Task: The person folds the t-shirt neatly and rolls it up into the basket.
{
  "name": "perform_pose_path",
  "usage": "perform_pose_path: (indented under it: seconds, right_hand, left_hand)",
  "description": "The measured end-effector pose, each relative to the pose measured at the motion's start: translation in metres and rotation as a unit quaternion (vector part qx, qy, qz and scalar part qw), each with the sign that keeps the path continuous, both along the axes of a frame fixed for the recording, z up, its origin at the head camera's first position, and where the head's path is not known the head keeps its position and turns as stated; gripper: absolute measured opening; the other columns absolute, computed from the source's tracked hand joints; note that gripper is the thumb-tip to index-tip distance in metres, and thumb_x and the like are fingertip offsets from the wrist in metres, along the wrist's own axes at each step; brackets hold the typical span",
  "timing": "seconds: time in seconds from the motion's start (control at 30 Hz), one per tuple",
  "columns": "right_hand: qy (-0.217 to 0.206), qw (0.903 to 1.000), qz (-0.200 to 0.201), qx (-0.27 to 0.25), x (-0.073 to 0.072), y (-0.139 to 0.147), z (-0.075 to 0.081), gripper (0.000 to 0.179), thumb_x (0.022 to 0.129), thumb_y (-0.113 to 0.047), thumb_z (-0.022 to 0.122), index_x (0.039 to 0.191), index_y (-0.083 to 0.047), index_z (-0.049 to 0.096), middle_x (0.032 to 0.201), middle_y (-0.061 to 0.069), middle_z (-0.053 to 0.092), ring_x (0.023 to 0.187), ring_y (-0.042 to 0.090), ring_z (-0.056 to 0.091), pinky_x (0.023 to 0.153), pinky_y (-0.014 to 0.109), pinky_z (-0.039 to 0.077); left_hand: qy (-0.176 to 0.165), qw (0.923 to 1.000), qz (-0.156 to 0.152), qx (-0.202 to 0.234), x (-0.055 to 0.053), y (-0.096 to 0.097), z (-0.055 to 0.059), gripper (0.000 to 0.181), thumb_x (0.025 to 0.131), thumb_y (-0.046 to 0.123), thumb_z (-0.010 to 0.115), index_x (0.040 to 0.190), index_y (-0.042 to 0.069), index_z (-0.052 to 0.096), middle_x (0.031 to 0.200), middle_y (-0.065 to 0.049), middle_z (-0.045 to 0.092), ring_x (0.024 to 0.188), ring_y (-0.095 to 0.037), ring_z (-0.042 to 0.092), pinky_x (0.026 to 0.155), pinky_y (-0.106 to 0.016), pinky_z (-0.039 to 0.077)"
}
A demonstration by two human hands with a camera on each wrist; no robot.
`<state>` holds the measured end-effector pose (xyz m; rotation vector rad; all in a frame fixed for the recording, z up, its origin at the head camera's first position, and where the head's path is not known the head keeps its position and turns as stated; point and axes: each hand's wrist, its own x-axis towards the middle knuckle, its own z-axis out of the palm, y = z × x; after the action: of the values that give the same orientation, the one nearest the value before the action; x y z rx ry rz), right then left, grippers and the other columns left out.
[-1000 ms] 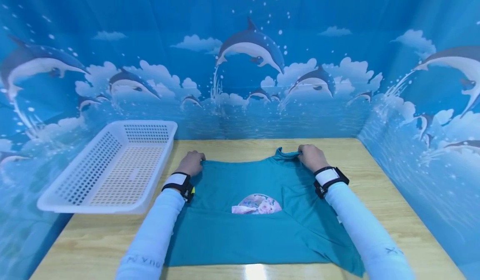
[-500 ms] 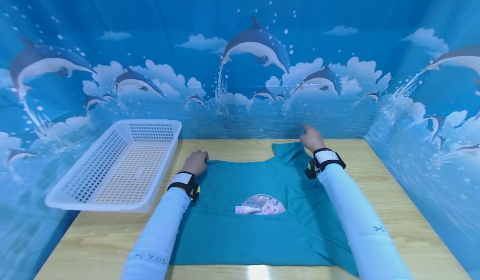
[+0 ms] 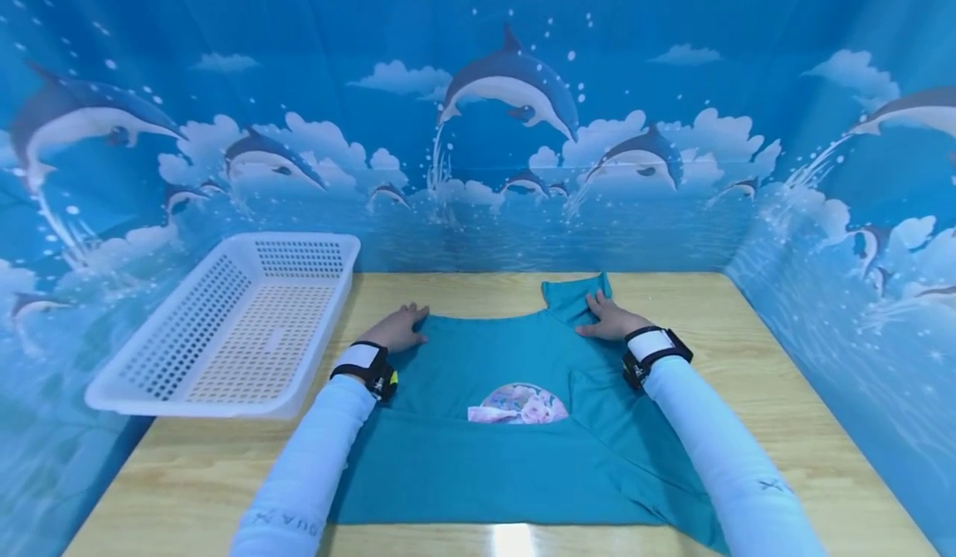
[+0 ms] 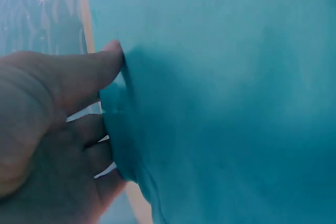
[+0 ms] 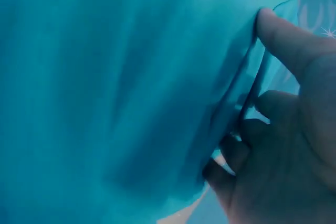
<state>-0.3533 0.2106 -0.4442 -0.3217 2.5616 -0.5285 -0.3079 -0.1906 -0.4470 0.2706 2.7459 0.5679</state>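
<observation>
A teal T-shirt [image 3: 485, 474] lies spread on the table, with a fold line across a pink floral print [image 3: 523, 407]. My left hand [image 3: 396, 330] rests at its far left corner, fingers extended and thumb apart. In the left wrist view the thumb [image 4: 100, 69] lies over the cloth's edge and the fingertips are hidden by the cloth. My right hand [image 3: 616, 320] touches the shirt at the base of the far right sleeve [image 3: 568, 290], its fingers spread. The right wrist view shows the right thumb [image 5: 278, 30] against the creased fabric [image 5: 157, 103].
A white plastic basket [image 3: 299, 395] with a perforated bottom stands on the left, overhanging the table's left edge. The wooden table [image 3: 754, 374] meets a blue dolphin-print curtain [image 3: 478, 233] at the back and both sides.
My right hand has released the sleeve's edge, reached away over it, then come back onto the fabric; the sleeve now lies flatter. My left hand's fingers have straightened at the corner.
</observation>
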Motion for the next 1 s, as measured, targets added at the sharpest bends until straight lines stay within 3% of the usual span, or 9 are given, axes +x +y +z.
perform_pose_path:
  seconds: [0.1, 0.23, 0.4, 0.53, 0.83, 1.0]
  right_hand:
    - [-0.013, 0.9994, -0.003, 0.031, -0.001, -0.002, 0.005, 0.078, 0.099, -0.042, 0.043, 0.151, 0.0, 0.002, 0.154, 0.028, -0.012, 0.141, 0.049, -0.003, 0.112, 0.062, 0.013]
    - [-0.012, 0.999, -0.024, 0.035, -0.005, -0.005, 0.014, 0.072, 0.099, -0.04, 0.044, 0.15, 0.001, 0.014, 0.155, 0.029, 0.005, 0.14, 0.05, 0.011, 0.11, 0.06, 0.022]
    - [0.104, 0.9931, -0.04, 0.038, -0.014, -0.006, 0.016, 0.061, 0.097, -0.03, 0.05, 0.143, 0.007, 0.034, 0.145, 0.033, 0.03, 0.131, 0.049, 0.033, 0.102, 0.058, 0.037]
    - [0.182, 0.9817, -0.041, 0.039, -0.022, -0.009, 0.01, 0.054, 0.096, -0.021, 0.052, 0.139, 0.008, 0.039, 0.145, 0.034, 0.03, 0.129, 0.049, 0.036, 0.1, 0.058, 0.038]
    - [0.189, 0.9791, -0.065, 0.035, -0.035, -0.015, -0.007, 0.049, 0.101, -0.014, 0.041, 0.144, 0.006, 0.031, 0.151, 0.029, 0.022, 0.138, 0.044, 0.025, 0.111, 0.054, 0.028]
    - [0.2, 0.9766, -0.068, 0.042, -0.038, -0.015, -0.019, 0.045, 0.1, -0.01, 0.041, 0.141, 0.006, 0.037, 0.145, 0.03, 0.035, 0.132, 0.044, 0.037, 0.105, 0.053, 0.036]
  left_hand:
    - [-0.046, 0.9989, 0.005, 0.006, 0.001, -0.003, 0.003, 0.064, 0.099, 0.025, 0.049, 0.152, 0.007, 0.018, 0.158, -0.023, 0.003, 0.145, -0.039, 0.001, 0.117, -0.053, 0.012]
    - [-0.058, 0.9982, 0.013, -0.001, 0.001, -0.002, 0.009, 0.064, 0.099, 0.025, 0.05, 0.152, 0.007, 0.018, 0.157, -0.024, 0.002, 0.145, -0.04, 0.0, 0.116, -0.055, 0.011]
    - [-0.005, 0.9998, 0.015, -0.007, -0.003, 0.005, 0.013, 0.06, 0.094, 0.019, 0.058, 0.147, 0.006, 0.033, 0.153, -0.025, 0.023, 0.142, -0.042, 0.018, 0.114, -0.054, 0.021]
    - [0.04, 0.999, 0.02, -0.004, -0.008, 0.008, 0.014, 0.045, 0.095, 0.01, 0.053, 0.139, 0.005, 0.046, 0.143, -0.022, 0.041, 0.134, -0.04, 0.035, 0.107, -0.052, 0.034]
    - [0.087, 0.9957, 0.023, -0.021, -0.015, 0.011, 0.005, 0.032, 0.093, -0.001, 0.047, 0.121, 0.004, 0.062, 0.123, -0.019, 0.055, 0.113, -0.034, 0.053, 0.091, -0.045, 0.047]
    - [0.089, 0.9953, 0.022, -0.031, -0.02, 0.014, 0.0, 0.031, 0.092, -0.004, 0.048, 0.117, 0.004, 0.064, 0.115, -0.016, 0.057, 0.108, -0.033, 0.054, 0.088, -0.044, 0.048]
